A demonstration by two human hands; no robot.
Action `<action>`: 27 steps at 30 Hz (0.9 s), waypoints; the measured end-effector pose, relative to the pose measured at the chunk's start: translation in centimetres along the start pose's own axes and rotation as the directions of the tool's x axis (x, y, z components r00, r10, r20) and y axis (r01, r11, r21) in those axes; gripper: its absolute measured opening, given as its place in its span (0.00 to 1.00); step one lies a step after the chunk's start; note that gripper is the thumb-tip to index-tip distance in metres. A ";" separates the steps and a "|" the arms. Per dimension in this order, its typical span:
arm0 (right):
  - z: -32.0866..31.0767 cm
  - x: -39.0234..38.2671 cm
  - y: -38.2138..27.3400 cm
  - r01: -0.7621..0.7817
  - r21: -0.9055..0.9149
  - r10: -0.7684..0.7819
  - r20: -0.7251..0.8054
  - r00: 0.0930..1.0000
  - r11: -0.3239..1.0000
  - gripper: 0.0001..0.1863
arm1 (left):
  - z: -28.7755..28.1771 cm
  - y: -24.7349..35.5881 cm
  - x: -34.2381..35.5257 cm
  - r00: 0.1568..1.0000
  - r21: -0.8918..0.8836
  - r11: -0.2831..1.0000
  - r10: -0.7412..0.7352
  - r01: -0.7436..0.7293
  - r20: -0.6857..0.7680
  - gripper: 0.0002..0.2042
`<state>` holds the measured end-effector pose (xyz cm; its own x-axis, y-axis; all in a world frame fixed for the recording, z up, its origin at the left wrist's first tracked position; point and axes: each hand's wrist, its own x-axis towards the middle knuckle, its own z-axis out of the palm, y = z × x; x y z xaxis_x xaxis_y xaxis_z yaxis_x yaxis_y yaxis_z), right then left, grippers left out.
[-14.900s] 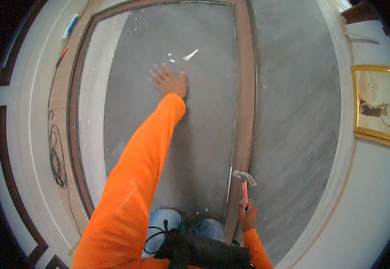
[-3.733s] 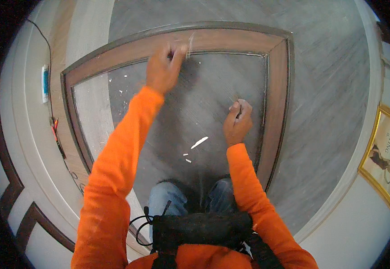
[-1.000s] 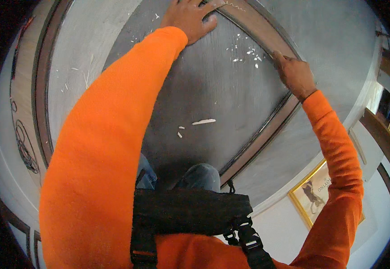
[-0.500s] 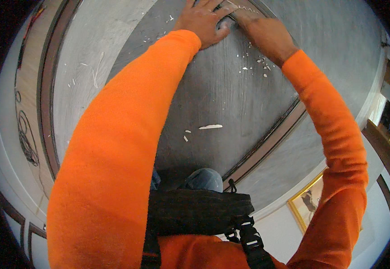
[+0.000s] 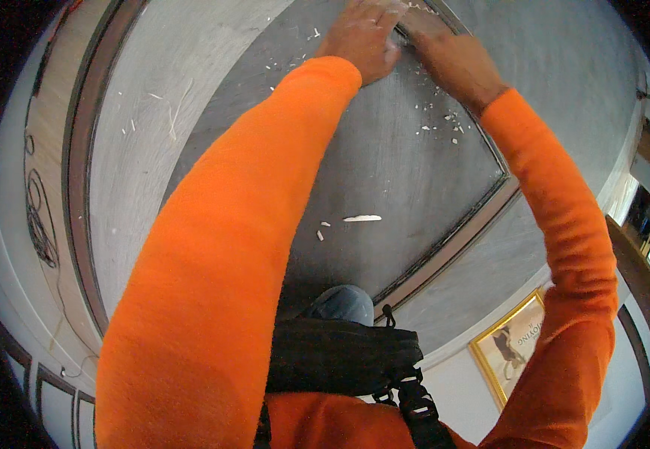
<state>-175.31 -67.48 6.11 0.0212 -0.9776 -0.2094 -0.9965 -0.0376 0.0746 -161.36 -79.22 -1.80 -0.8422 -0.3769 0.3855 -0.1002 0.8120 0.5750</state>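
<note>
At the top of the head view my left hand [image 5: 365, 39] lies on a dark grey, wood-grained surface [image 5: 385, 165], palm down. Its fingers are stretched out and partly cut off by the picture's edge; white dust marks them. Just to its right, my right hand [image 5: 460, 66] is closed beside a brown strip [image 5: 424, 22] with a dark edge. A thin dark piece shows between the two hands, too blurred to name. White curled shavings lie on the strip, and small white crumbs [image 5: 426, 128] are scattered below my right hand.
A longer white sliver [image 5: 362, 218] lies nearer me on the surface. A brown, dark-edged strip [image 5: 445, 251] runs along the right. Coiled black cable [image 5: 41, 224] lies far left. A gold-framed picture [image 5: 508, 348] is at lower right, and a black bag [image 5: 344, 355] hangs at my waist.
My left hand's fingers have drawn closer together, and the hand sits slightly farther right in the picture. My right hand stays closed by the strip. The whole view has shifted a little.
</note>
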 end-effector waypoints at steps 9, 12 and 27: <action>-1.1 1.3 0.0 -0.037 0.105 0.043 -0.056 0.998 0.994 0.14 | 0.4 -0.3 -0.1 0.999 -0.037 0.999 0.022 -0.024 -0.035 0.29; -0.7 1.0 1.1 -0.055 0.003 0.054 0.160 0.986 0.998 0.14 | 0.8 -0.3 0.2 0.999 -0.001 0.999 0.051 -0.051 -0.003 0.25; 0.4 -14.2 1.1 -0.246 0.130 0.210 0.242 0.947 0.960 0.15 | 0.0 0.4 -0.2 0.998 0.123 0.992 0.031 -0.038 0.057 0.21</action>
<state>-176.74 -53.57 8.82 -0.2092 -0.8840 -0.4182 -0.9728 0.2317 -0.0031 -161.22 -78.86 -1.68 -0.8737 -0.3254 0.3615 -0.1328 0.8745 0.4665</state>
